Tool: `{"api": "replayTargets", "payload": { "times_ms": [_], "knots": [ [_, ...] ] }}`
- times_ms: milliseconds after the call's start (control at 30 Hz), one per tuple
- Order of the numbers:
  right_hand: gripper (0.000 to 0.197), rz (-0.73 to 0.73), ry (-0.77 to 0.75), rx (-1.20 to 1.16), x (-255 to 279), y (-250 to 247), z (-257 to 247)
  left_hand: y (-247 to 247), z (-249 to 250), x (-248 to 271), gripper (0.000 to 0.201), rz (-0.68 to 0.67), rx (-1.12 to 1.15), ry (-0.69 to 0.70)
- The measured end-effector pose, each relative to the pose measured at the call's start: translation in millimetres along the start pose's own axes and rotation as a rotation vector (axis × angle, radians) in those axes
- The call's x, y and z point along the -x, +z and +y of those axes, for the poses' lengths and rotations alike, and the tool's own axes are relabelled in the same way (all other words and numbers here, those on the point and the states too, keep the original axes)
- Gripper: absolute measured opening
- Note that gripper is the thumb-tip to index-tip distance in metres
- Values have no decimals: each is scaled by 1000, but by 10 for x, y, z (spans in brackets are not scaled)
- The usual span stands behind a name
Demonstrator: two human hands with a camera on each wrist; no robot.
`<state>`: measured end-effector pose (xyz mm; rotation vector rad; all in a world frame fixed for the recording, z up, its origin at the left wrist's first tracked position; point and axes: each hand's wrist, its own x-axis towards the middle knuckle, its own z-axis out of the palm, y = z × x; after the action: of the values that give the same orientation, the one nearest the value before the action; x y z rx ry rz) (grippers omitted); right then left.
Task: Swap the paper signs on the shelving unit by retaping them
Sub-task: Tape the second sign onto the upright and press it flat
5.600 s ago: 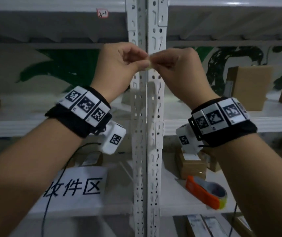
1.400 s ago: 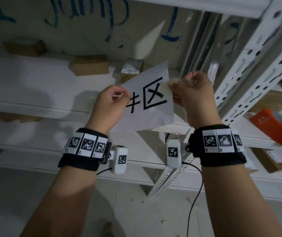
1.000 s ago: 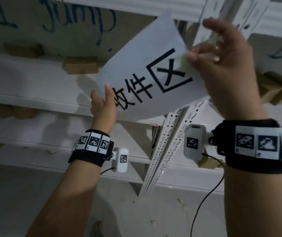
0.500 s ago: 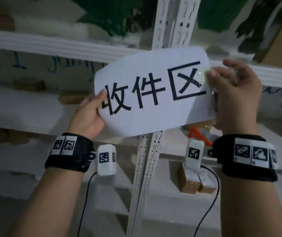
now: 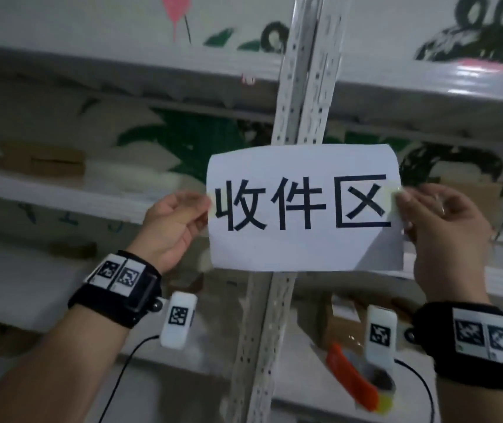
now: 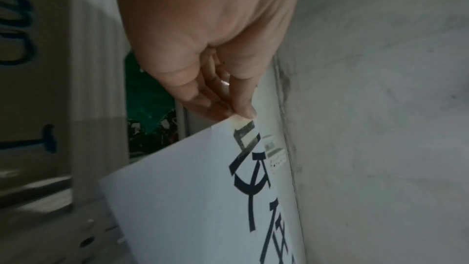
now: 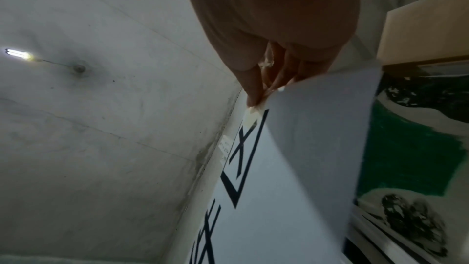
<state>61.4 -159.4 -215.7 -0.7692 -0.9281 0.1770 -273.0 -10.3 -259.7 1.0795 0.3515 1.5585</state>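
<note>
Left hand (image 5: 173, 221) and right hand (image 5: 444, 227) pinch paper sign (image 5: 304, 209) against upright (image 5: 300, 83)

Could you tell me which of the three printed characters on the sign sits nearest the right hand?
The boxed character 区, last on the paper sign; the right hand pinches that edge, while 收 lies by the left hand.

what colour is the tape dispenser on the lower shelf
Orange, on the tape dispenser at lower right, partly hidden behind the right wrist camera. It shows best in the head view.

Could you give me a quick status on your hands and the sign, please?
Left hand pinches paper sign left edge; right hand pinches right edge at tape. Sign held before shelf post. Nothing in the way.
</note>
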Motion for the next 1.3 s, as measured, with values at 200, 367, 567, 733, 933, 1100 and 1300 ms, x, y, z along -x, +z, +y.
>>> {"api": "replayTargets", "payload": {
  "times_ms": [200,367,567,733,933,1100,1300],
  "knots": [
    [46,7,9,26,-423,95,-129,192,314,-590,12,56,-48,81],
    [47,-49,8,103,-661,77,-263,320,512,-1023,8,58,-120,177],
    [49,-118,56,136,-942,123,-375,549,741,-1297,8,54,-183,267],
    [25,-73,14,195,-1235,279,-366,801,792,-1515,5,80,-272,357],
    [23,141,-132,302,-1661,557,-364,1105,896,-1883,7,159,-396,516],
    [27,158,-340,473,-1927,693,-462,1079,1066,-2192,10,211,-613,674],
    [38,186,-326,741,-2189,818,-471,988,1168,-2541,20,272,-855,755]
  ]
}}
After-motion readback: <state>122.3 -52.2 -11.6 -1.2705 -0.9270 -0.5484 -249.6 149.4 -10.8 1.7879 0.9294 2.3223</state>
